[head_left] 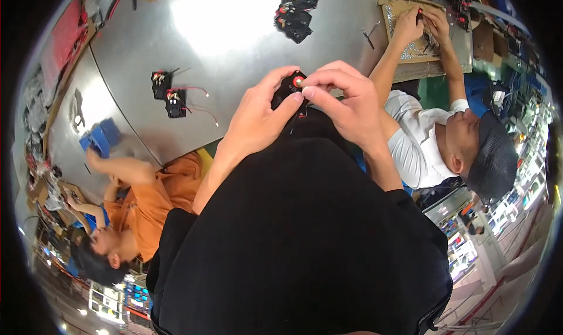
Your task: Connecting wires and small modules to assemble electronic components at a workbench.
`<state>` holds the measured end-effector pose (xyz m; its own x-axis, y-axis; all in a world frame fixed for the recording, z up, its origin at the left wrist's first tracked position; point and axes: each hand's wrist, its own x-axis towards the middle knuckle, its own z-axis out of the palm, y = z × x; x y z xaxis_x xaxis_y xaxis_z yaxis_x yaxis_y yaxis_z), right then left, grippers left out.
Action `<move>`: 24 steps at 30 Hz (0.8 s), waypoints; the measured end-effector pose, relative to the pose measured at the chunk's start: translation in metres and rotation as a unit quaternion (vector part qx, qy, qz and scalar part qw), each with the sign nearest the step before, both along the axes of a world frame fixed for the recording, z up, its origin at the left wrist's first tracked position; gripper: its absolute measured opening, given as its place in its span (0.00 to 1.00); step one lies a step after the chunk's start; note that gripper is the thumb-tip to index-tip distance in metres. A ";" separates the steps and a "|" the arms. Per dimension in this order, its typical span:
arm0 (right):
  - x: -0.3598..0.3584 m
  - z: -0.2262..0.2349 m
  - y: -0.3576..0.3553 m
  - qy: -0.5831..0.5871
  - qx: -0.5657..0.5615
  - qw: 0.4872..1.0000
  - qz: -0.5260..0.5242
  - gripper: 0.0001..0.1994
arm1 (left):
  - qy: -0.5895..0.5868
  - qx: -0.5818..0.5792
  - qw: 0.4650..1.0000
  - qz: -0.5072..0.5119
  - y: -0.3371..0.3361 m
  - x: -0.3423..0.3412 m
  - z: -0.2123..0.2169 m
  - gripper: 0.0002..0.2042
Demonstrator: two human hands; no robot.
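My left hand (pixel 258 112) is closed around a small black plastic housing (pixel 284 94), thumb along its near side and fingers behind it. A red ring with a pale centre (pixel 298 81) sits near the upper right of the housing. My right hand (pixel 352 97) pinches thumb and forefinger together right beside that ring. Whatever lies between those fingertips is too small to make out. Below the housing, short thin wires hang against my black clothing. Farther left on the metal table (pixel 229 59), two black units (pixel 175 102) with red and pale leads lie close together.
Several similar black units (pixel 295 15) are grouped at the far side. At right, a person in white (pixel 419 138) works over a cardboard tray (pixel 410 59) of small metal parts. A thin dark tool (pixel 368 39) lies nearby. At left, a person in orange (pixel 141 206) reaches toward a blue box (pixel 101 138).
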<state>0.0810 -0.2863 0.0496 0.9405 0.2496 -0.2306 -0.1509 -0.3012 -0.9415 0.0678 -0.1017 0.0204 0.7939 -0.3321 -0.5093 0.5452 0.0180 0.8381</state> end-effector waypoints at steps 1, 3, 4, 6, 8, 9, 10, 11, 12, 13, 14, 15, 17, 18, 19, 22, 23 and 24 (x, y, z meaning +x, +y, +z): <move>-0.002 -0.001 0.004 0.004 -0.007 1.000 0.000 0.04 | -0.023 0.015 1.000 -0.012 0.003 -0.003 0.003 0.19; -0.007 -0.003 0.008 0.023 0.017 1.000 0.000 0.04 | -0.094 0.040 0.995 -0.020 0.009 -0.010 0.005 0.18; -0.010 -0.003 0.010 0.044 0.043 0.998 -0.010 0.05 | -0.092 0.041 0.995 -0.010 0.012 -0.013 0.009 0.18; -0.011 0.001 0.017 0.056 0.037 0.998 -0.002 0.05 | -0.111 0.100 0.988 -0.049 0.018 -0.015 0.021 0.19; -0.012 0.005 0.022 0.063 0.036 0.997 0.000 0.05 | -0.139 0.104 0.985 -0.021 0.019 -0.023 0.020 0.18; -0.014 0.003 0.025 0.063 0.034 0.997 0.005 0.05 | -0.169 0.107 0.980 -0.003 0.019 -0.026 0.017 0.16; -0.017 -0.001 0.028 0.103 0.070 0.992 -0.021 0.06 | -0.168 0.105 0.980 0.001 0.020 -0.029 0.016 0.16; -0.018 -0.004 0.030 0.142 0.105 0.983 -0.046 0.07 | -0.200 0.149 0.968 -0.006 0.021 -0.032 0.014 0.16; -0.015 -0.004 0.031 0.143 0.102 0.984 -0.043 0.07 | -0.230 0.192 0.954 -0.014 0.023 -0.033 0.012 0.16; -0.012 -0.003 0.033 0.203 0.121 0.971 -0.040 0.08 | -0.229 0.190 0.955 -0.010 0.026 -0.034 0.010 0.16; -0.009 -0.003 0.033 0.262 0.140 0.954 -0.037 0.10 | -0.225 0.178 0.958 -0.020 0.031 -0.034 0.007 0.16; -0.007 -0.006 0.033 0.263 0.136 0.955 -0.034 0.10 | -0.221 0.165 0.961 -0.031 0.035 -0.034 0.007 0.16; -0.006 -0.013 0.030 0.258 0.109 0.960 0.010 0.12 | -0.210 0.156 0.964 -0.039 0.040 -0.036 0.008 0.16; -0.009 -0.014 0.032 0.258 0.107 0.960 0.014 0.12 | -0.202 0.150 0.967 -0.051 0.042 -0.037 0.008 0.16; -0.012 -0.016 0.034 0.248 0.093 0.964 0.002 0.12 | -0.202 0.150 0.967 -0.047 0.043 -0.038 0.007 0.16; -0.032 -0.023 0.052 0.231 0.133 0.961 -0.076 0.11 | -0.229 0.196 0.953 -0.021 0.039 -0.043 -0.001 0.17; -0.039 -0.024 0.061 0.223 0.186 0.946 -0.145 0.10 | -0.252 0.228 0.940 0.029 0.034 -0.047 -0.003 0.18; -0.043 -0.024 0.068 0.223 0.196 0.940 -0.165 0.09 | -0.273 0.260 0.923 0.078 0.030 -0.050 -0.005 0.19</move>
